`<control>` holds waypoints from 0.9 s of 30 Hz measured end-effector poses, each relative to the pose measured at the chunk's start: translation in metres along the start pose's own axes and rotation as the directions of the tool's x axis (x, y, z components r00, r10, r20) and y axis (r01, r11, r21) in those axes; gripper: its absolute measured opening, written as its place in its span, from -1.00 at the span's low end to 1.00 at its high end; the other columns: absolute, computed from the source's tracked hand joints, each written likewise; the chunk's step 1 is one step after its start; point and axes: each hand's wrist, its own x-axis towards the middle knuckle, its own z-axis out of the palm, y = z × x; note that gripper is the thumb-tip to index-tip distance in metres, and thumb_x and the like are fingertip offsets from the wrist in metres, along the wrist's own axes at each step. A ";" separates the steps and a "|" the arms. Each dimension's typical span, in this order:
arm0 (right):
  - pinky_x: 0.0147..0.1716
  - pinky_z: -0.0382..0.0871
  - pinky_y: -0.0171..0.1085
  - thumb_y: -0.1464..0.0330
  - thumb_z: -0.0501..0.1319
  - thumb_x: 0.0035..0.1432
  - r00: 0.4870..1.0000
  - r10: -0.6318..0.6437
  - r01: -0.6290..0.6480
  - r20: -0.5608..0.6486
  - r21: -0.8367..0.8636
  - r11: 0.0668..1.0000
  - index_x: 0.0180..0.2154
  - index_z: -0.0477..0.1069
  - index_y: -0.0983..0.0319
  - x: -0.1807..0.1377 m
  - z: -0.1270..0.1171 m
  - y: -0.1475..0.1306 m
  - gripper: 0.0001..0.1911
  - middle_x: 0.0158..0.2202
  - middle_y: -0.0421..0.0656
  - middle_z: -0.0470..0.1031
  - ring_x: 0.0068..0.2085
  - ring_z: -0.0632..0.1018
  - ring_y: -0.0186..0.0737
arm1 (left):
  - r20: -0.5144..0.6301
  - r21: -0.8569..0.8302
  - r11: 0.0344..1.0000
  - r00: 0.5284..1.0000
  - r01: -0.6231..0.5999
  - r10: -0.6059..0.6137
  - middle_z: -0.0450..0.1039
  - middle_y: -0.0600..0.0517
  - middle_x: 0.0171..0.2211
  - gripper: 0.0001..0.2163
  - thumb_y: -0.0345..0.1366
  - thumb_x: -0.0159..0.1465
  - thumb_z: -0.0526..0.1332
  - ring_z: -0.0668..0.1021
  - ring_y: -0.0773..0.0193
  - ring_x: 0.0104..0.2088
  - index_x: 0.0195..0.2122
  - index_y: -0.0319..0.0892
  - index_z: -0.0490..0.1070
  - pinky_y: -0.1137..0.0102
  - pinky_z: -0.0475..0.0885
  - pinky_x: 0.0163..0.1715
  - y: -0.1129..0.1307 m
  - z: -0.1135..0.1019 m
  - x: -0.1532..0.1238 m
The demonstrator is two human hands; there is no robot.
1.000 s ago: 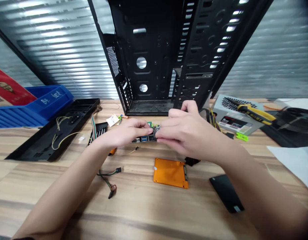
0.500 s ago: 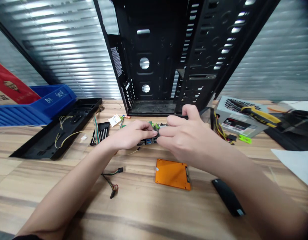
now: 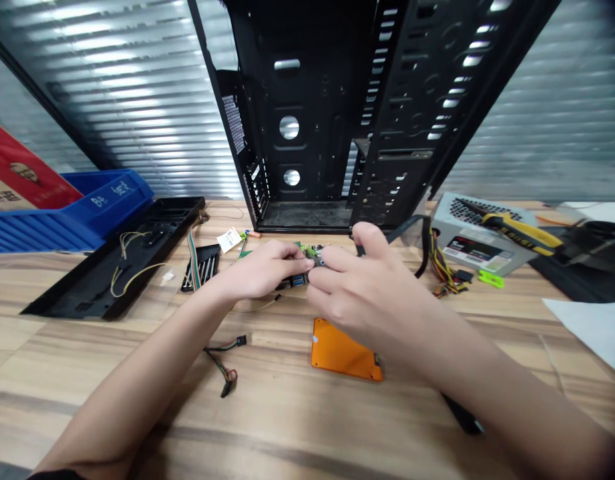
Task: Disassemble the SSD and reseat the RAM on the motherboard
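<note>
A green motherboard (image 3: pixel 301 265) with blue ports lies on the wooden table (image 3: pixel 287 413) in front of an open black computer case (image 3: pixel 327 113). My left hand (image 3: pixel 261 270) rests on the board's left part, fingers curled and pressed on it. My right hand (image 3: pixel 360 293) is closed over the board's right part, its fingertips meeting the left hand's at a small grey piece on the board. Most of the board is hidden under both hands. An orange drive (image 3: pixel 343 357) lies just below my right wrist.
A black case panel (image 3: pixel 112 267) with wires and a blue bin (image 3: pixel 62 213) sit at the left. A grey power supply (image 3: pixel 482 243) with cables and a yellow-handled tool (image 3: pixel 512 227) are at the right. A loose cable (image 3: pixel 222 363) and a black slab (image 3: pixel 462 417) lie near me.
My right hand has drawn back toward me and lowered, now covering part of the orange drive and the black slab. The left hand has stayed on the board.
</note>
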 end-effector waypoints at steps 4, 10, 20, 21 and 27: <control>-0.01 0.12 0.08 0.55 0.05 0.19 0.999 -0.008 0.007 -0.049 -0.020 1.000 -0.42 0.50 0.17 0.000 0.002 0.004 -0.70 -0.49 -0.16 0.44 -0.30 0.38 -0.11 | 0.008 -0.006 1.000 1.000 -0.007 0.007 0.45 0.02 -0.44 -0.73 -0.11 0.22 0.11 0.47 0.18 -0.35 -0.38 -0.21 0.45 0.32 0.37 -0.32 -0.002 0.001 0.001; -0.08 0.02 -0.01 0.55 0.09 0.19 0.997 0.019 -0.022 -0.071 -0.038 0.999 -0.46 0.45 0.19 -0.004 0.007 0.011 -0.74 -0.51 -0.19 0.41 -0.31 0.32 -0.17 | 0.018 -0.009 1.000 1.000 -0.003 0.003 0.43 0.05 -0.43 -0.72 -0.08 0.22 0.12 0.45 0.23 -0.37 -0.39 -0.21 0.43 0.35 0.34 -0.34 -0.005 0.000 0.002; -0.31 -0.09 -0.18 0.56 0.05 0.23 0.993 -0.003 0.015 -0.121 0.104 0.994 -0.51 0.36 0.24 -0.004 0.007 0.022 -0.71 -0.54 -0.26 0.38 -0.46 0.24 -0.32 | 0.021 -0.008 1.000 1.000 -0.007 0.007 0.40 0.06 -0.45 -0.71 -0.07 0.21 0.10 0.43 0.25 -0.38 -0.41 -0.21 0.41 0.36 0.30 -0.36 -0.003 -0.002 0.003; -0.32 -0.09 -0.19 0.55 0.04 0.25 0.990 -0.013 0.030 -0.138 0.123 0.992 -0.51 0.36 0.24 -0.003 0.009 0.020 -0.69 -0.55 -0.26 0.38 -0.47 0.23 -0.33 | 0.018 -0.008 1.000 1.000 -0.008 0.009 0.40 0.06 -0.45 -0.72 -0.08 0.20 0.10 0.43 0.24 -0.38 -0.41 -0.21 0.42 0.36 0.31 -0.36 -0.003 -0.003 0.003; -0.32 -0.07 -0.20 0.55 0.02 0.26 0.985 0.014 0.010 -0.169 0.139 0.990 -0.47 0.38 0.21 0.004 0.024 0.011 -0.70 -0.52 -0.28 0.40 -0.49 0.25 -0.34 | 0.014 -0.022 1.000 1.000 -0.009 0.009 0.43 0.04 -0.46 -0.76 -0.17 0.14 0.08 0.45 0.23 -0.38 -0.42 -0.22 0.43 0.35 0.33 -0.36 0.000 -0.002 0.002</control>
